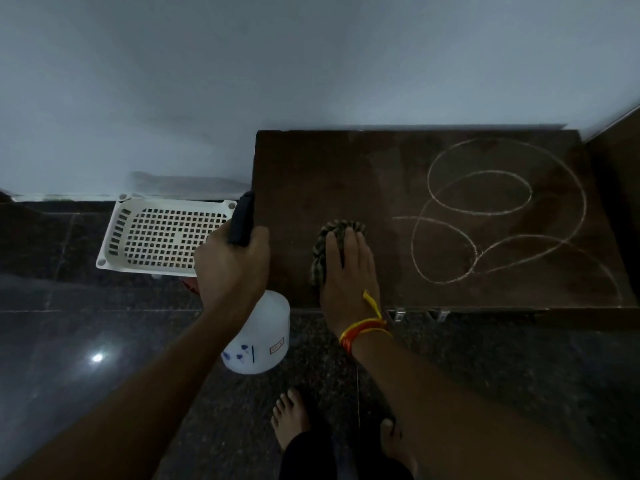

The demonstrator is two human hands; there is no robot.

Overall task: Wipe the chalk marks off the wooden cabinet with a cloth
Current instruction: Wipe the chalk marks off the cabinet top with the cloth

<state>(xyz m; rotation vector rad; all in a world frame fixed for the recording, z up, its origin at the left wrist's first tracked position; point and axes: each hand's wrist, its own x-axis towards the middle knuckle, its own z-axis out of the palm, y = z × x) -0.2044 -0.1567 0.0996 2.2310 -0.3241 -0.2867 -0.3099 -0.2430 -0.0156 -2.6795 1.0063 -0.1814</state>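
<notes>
Dark stone floor (86,341) and a pale wall (242,81) surround the wooden cabinet (346,174) at centre right of the frame. Looping chalk marks (498,209) cover its right half. The right hand (348,271) presses flat, fingers straight, on a striped cloth (320,251) just left of the marks. The left hand (230,261) has its grip curled round a spray bottle (261,337) beside a white basket (162,233).

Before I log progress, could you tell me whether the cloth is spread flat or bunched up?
Bunched up: the cloth sits crumpled under the right hand.
</notes>
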